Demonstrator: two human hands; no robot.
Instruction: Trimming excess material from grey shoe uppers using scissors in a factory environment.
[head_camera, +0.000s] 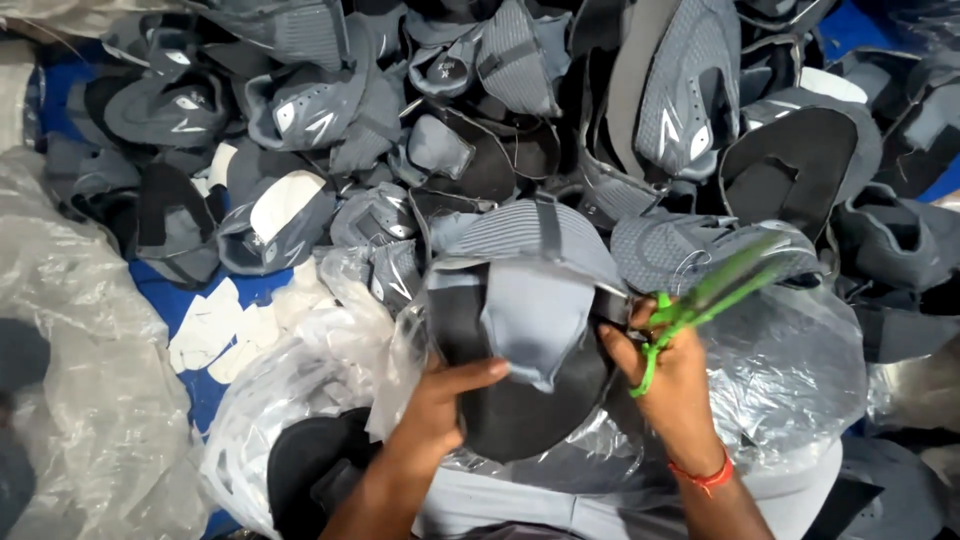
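a: head view, nearest first: a grey shoe upper (530, 330) is held over the lap, resting on clear plastic sheeting (790, 370). the left hand (440, 400) is pressed against its dark lining, thumb laid across the lower edge, fingers tucked beneath.

b: and the right hand (675, 375)?

a: it is closed round green scissors (715, 295), which are blurred; whether the blades are parted cannot be told.

b: what might be spoiled?

a: the blades are held close to the upper's right edge and near the left thumb. if the piece is shifted on the slippery plastic, fabric could be nicked, or a finger caught.

b: further off?

a: a pile of grey uppers (480, 110) is heaped on a blue surface (190, 300). the trimmed piece could be lost among them if dropped.
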